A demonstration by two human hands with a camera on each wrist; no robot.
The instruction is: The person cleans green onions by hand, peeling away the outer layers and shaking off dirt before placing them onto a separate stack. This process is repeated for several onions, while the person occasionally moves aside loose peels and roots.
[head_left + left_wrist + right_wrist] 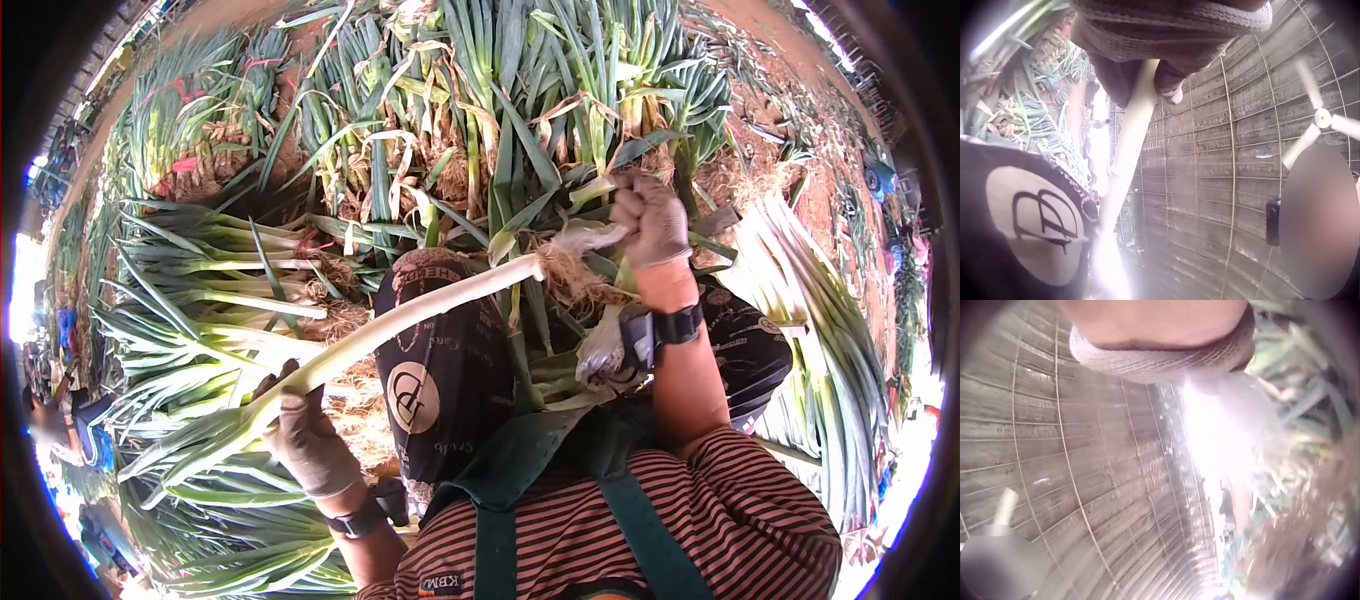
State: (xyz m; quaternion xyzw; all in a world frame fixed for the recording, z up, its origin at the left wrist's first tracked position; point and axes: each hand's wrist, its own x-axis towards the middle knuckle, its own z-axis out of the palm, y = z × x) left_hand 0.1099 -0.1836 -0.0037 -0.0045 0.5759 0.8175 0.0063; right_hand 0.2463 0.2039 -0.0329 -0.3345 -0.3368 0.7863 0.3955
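A long leek (430, 305) slants across the lap, its green leaves at the left and its hairy roots (572, 275) at the right. My gloved left hand (312, 440) grips it where the white stalk turns green. In the left wrist view the pale stalk (1127, 147) runs down from between the thumb and fingers of the left hand (1166, 31). My gloved right hand (652, 220) is beside the root end, fingers curled on a whitish strip of leek skin (590, 238). In the right wrist view the glove cuff (1160, 362) shows, and the fingers are hidden.
Leek bundles (480, 70) stand in front of the knees. More leeks lie in a pile at the left (210, 300), with another stack at the right (815, 370). A crumpled clear plastic bag (603, 350) is by the right wrist. Loose leaves lie between the knees.
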